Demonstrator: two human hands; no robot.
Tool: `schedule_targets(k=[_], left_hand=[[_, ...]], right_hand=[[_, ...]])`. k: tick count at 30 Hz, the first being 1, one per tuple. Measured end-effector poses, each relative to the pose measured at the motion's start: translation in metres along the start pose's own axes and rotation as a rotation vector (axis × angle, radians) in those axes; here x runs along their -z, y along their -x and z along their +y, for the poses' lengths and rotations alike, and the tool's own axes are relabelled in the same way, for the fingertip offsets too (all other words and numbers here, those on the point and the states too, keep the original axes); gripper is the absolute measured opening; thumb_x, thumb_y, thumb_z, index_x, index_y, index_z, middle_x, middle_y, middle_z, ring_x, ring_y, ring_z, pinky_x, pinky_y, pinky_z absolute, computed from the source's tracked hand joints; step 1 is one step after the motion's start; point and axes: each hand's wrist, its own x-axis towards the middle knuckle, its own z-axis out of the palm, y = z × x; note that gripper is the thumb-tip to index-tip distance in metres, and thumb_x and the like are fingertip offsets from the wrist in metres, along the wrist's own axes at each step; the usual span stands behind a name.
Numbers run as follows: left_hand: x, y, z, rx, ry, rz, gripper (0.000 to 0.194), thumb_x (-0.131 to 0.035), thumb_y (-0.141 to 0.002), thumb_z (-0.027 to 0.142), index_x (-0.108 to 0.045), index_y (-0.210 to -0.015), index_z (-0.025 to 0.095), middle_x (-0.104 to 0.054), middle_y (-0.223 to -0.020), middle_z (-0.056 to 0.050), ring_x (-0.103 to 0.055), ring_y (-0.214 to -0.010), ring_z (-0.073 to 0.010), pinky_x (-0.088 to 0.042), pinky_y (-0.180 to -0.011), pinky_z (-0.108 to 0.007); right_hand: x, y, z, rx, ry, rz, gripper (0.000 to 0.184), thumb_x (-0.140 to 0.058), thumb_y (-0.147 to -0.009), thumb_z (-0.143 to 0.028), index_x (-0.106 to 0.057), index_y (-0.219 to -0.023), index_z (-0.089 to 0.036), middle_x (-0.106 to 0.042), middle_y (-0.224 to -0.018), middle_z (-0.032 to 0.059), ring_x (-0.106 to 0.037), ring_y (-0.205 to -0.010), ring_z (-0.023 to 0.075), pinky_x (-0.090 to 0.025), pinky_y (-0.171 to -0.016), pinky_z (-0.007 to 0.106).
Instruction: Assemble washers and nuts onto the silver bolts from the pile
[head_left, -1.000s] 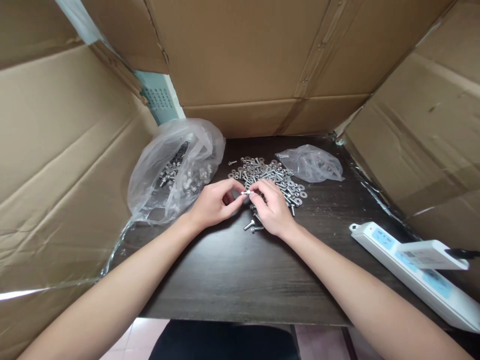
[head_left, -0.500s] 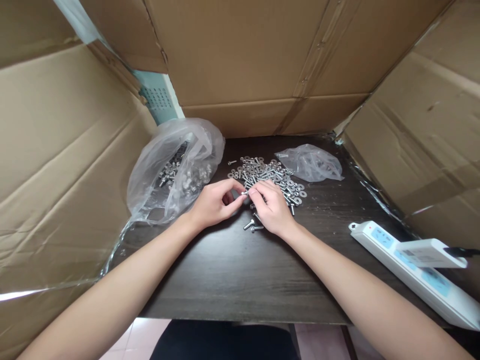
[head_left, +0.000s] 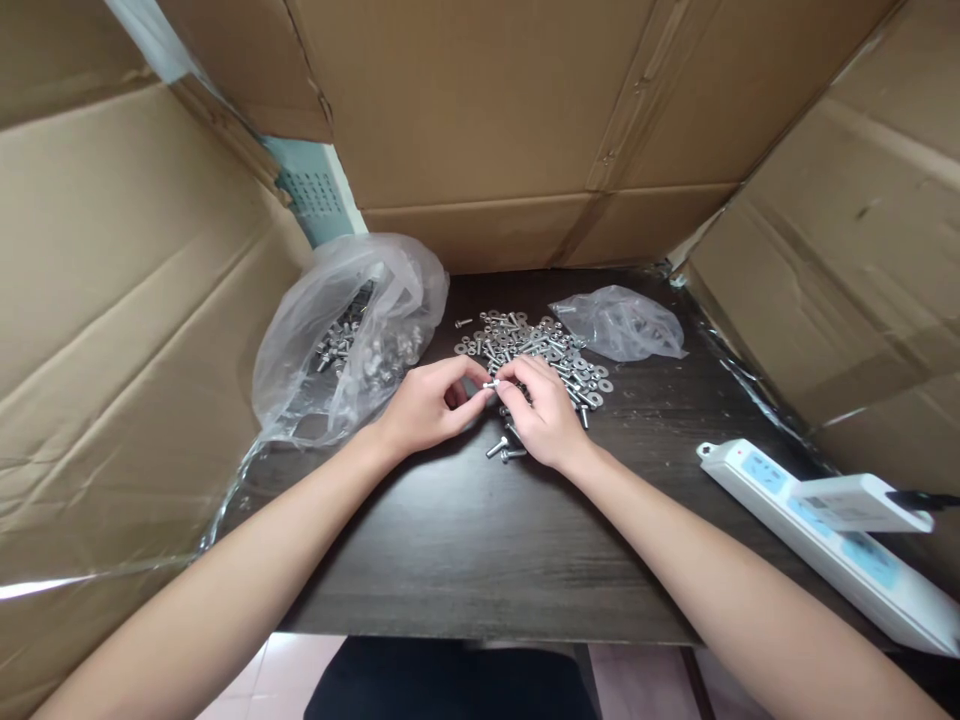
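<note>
Just in front of the metal heap, my left hand [head_left: 435, 402] is closed in a pinch on one end of a small silver bolt [head_left: 490, 384]. The thumb and fingertips of my right hand [head_left: 541, 408] close on the bolt's other end, so the fingertips of both hands almost meet. Whether a nut or washer sits at that end is hidden by the fingers. Behind my hands spreads a pile of loose bolts, nuts and washers [head_left: 525, 342]. A few stray bolts [head_left: 497, 447] lie on the dark table [head_left: 450, 540] below my right hand.
At the left stands an open clear plastic bag [head_left: 292, 375] with metal fasteners inside. A smaller plastic bag [head_left: 622, 322] lies at the back right. A white power strip [head_left: 817, 545] with a plugged-in adapter [head_left: 855, 503] is at the right. Cardboard walls [head_left: 480, 120] surround the table.
The fingers of my right hand have shifted slightly at the bolt's end, showing a little more of the bolt. My left hand keeps its pinch in nearly the same place.
</note>
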Motion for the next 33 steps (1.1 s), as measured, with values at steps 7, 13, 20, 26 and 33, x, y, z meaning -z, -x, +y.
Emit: schedule_targets(k=[7, 13, 20, 26, 33], left_hand=[[0.0001, -0.0003, 0.0002, 0.007, 0.001, -0.009, 0.010, -0.068, -0.094, 0.025, -0.068, -0.099, 0.017, -0.070, -0.077, 0.001, -0.061, -0.057, -0.0087, -0.050, -0.057, -0.019], [0.0004, -0.0001, -0.0006, 0.004, -0.009, 0.000, 0.010, -0.068, -0.094, 0.026, -0.068, -0.100, 0.018, -0.070, -0.078, 0.001, -0.061, -0.056, -0.0090, -0.050, -0.057, -0.020], [0.0009, -0.0001, -0.0004, 0.006, -0.011, 0.000, 0.009, -0.068, -0.094, 0.025, -0.068, -0.099, 0.017, -0.071, -0.079, 0.001, -0.062, -0.056, -0.0084, -0.050, -0.056, -0.019], [0.0001, -0.0004, -0.0006, 0.019, -0.001, -0.008, 0.010, -0.068, -0.095, 0.027, -0.068, -0.099, 0.017, -0.071, -0.080, 0.000, -0.062, -0.057, -0.0089, -0.051, -0.057, -0.019], [0.0007, 0.0003, -0.0002, 0.016, 0.013, -0.010, 0.010, -0.068, -0.094, 0.025, -0.068, -0.100, 0.017, -0.071, -0.080, 0.000, -0.061, -0.057, -0.0089, -0.050, -0.057, -0.020]], right_hand=[[0.0004, -0.0009, -0.0012, -0.016, 0.008, -0.024, 0.029, -0.043, -0.104, -0.030, -0.050, -0.077, -0.023, -0.063, -0.081, 0.0049, -0.056, -0.086, 0.0245, -0.038, -0.080, 0.040], [0.0009, -0.0005, -0.0019, -0.045, 0.028, -0.023, 0.029, -0.042, -0.105, -0.031, -0.053, -0.080, -0.023, -0.066, -0.087, 0.0057, -0.057, -0.091, 0.0252, -0.036, -0.084, 0.042], [0.0001, 0.0005, -0.0016, -0.043, 0.017, 0.001, 0.016, -0.047, -0.097, -0.026, -0.055, -0.084, -0.022, -0.066, -0.091, 0.0054, -0.058, -0.093, 0.0254, -0.036, -0.086, 0.043], [0.0005, 0.0000, 0.0000, -0.031, 0.033, -0.018, 0.021, -0.047, -0.100, -0.027, -0.054, -0.082, -0.023, -0.066, -0.088, 0.0055, -0.058, -0.091, 0.0253, -0.038, -0.085, 0.042], [0.0003, -0.0005, -0.0002, -0.032, 0.039, -0.028, 0.029, -0.042, -0.104, -0.031, -0.050, -0.077, -0.023, -0.064, -0.082, 0.0051, -0.056, -0.087, 0.0251, -0.037, -0.081, 0.041]])
